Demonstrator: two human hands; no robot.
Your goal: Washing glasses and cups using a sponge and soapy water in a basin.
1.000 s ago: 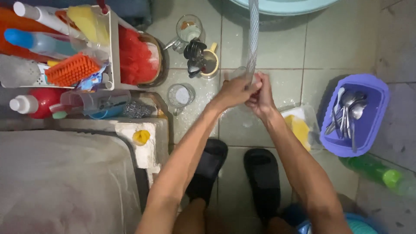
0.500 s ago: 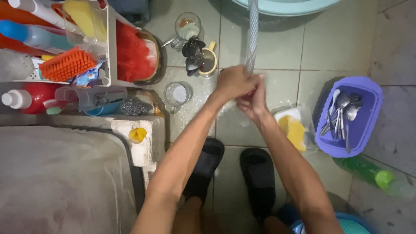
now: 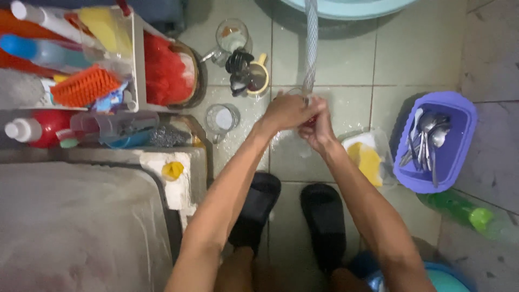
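From the head camera, both hands meet over the wet tiled floor [image 3: 335, 65] under the end of a braided clear hose [image 3: 310, 48]. The left hand [image 3: 289, 112] is curled round a clear glass [image 3: 296, 93], of which only the rim shows above the knuckles. The right hand [image 3: 317, 128] presses against it from the side, fingers bent; what they grip I cannot tell. A purple tub [image 3: 459, 157] of spoons sits well apart at right.

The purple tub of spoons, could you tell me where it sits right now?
The purple tub sits on the tiled floor at the head view's right, beside the clear container and above the green bottle.
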